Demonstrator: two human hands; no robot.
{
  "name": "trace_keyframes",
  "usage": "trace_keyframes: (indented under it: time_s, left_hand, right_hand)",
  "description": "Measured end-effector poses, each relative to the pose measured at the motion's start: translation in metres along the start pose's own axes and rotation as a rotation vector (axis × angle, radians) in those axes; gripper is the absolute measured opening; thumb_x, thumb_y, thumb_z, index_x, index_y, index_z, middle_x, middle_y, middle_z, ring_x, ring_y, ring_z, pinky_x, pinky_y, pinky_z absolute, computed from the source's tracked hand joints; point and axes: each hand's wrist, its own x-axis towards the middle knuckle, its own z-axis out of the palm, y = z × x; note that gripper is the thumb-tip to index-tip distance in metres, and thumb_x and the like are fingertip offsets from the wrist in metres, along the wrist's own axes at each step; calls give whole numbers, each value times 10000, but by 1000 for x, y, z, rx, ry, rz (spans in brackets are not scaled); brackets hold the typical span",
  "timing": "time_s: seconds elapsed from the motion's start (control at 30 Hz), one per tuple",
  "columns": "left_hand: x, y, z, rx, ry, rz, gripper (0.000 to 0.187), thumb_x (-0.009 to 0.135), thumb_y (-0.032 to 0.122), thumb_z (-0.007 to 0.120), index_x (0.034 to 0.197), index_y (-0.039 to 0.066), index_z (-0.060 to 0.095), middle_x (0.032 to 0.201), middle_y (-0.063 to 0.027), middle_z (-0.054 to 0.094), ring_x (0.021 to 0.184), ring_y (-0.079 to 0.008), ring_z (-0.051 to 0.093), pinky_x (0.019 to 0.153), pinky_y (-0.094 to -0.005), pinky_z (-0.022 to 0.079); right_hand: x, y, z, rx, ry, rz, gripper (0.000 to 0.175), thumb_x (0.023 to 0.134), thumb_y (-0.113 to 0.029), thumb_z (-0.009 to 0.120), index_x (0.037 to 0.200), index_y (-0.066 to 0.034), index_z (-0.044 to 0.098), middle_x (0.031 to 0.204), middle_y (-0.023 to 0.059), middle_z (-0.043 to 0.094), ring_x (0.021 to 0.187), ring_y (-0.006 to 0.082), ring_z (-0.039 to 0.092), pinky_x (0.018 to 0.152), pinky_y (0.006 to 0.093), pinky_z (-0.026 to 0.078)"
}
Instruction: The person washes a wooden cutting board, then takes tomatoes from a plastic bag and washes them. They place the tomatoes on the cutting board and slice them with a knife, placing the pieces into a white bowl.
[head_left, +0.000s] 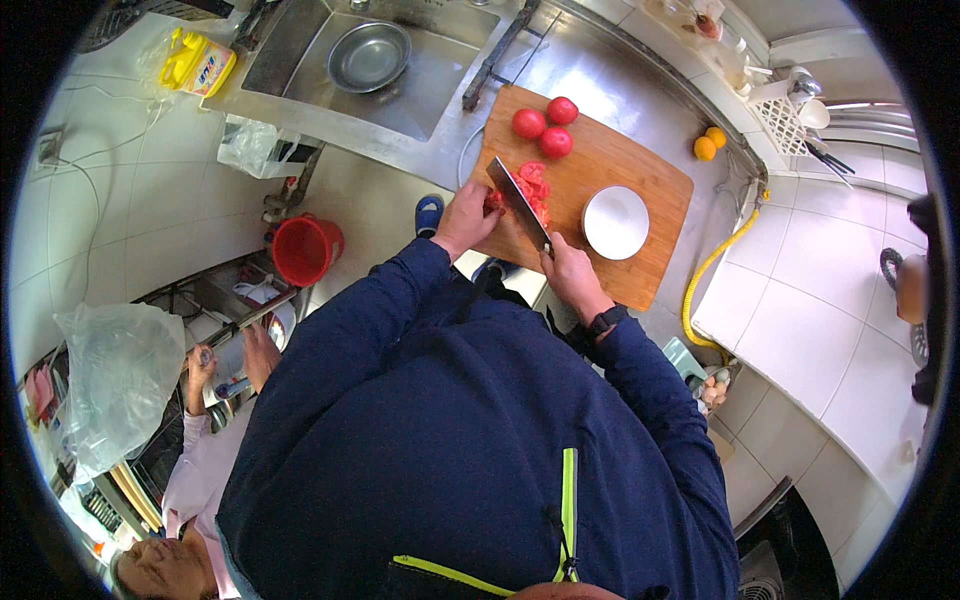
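My right hand (574, 274) grips the handle of a cleaver (517, 202), whose blade lies across the left part of a wooden cutting board (645, 180). Cut tomato pieces (534, 189) lie along the blade's right side. My left hand (469, 216) is at the board's left edge, with its fingertips on a piece of tomato (495, 199) left of the blade. Three whole tomatoes (556, 142) sit near the board's far edge. A white bowl (616, 223) stands on the board to the right of the cleaver.
A steel sink (442, 97) holding a metal bowl (370, 57) is at the far left. Two oranges (705, 148) lie right of the board, near a yellow hose (694, 292). A red bucket (306, 250) stands on the floor. Another person (206, 465) is at lower left.
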Motion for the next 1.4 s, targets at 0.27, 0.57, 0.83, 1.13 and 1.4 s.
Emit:
trace_keyframes:
  time_s: [0.27, 0.57, 0.83, 1.13, 1.4]
  left_hand:
    - [6, 1, 10, 3, -24, -138, 248, 776, 129, 721, 945, -8, 604, 944, -252, 635, 912, -457, 626, 806, -502, 519]
    - [14, -5, 8, 61, -37, -112, 247, 710, 108, 724, 870, -57, 634, 898, -282, 646, 882, -469, 638, 825, -512, 531]
    - [7, 0, -15, -93, 178, -296, 197, 748, 166, 740, 815, -5, 670, 817, -198, 685, 776, -334, 693, 727, -421, 556]
    - [73, -124, -230, 37, 1226, -549, 283, 867, 268, 720, 863, -14, 696, 793, -172, 722, 727, -331, 704, 700, -420, 551]
    - [99, -172, -255, 146, 1199, -567, 634, 823, 212, 751, 1312, -105, 500, 1242, -298, 577, 1140, -403, 580, 989, -456, 451]
  right_hand:
    - [1, 7, 6, -46, -42, 1, 237, 929, -199, 576, 1071, -24, 505, 832, 320, 652, 824, 513, 637, 722, 594, 506]
    - [17, 1, 20, -162, -29, -9, 257, 960, -220, 524, 1125, -24, 520, 790, 298, 663, 753, 491, 659, 674, 590, 528]
    - [19, 14, 22, -129, 8, -73, 236, 964, -221, 551, 1113, -39, 524, 809, 313, 658, 771, 501, 649, 661, 596, 519]
    - [8, 22, 13, -94, 0, -69, 205, 947, -219, 573, 1038, -45, 519, 806, 307, 654, 773, 514, 636, 677, 605, 506]
    - [0, 8, -4, -38, 7, -79, 188, 938, -204, 601, 1009, -39, 546, 797, 299, 652, 783, 505, 641, 672, 581, 513]
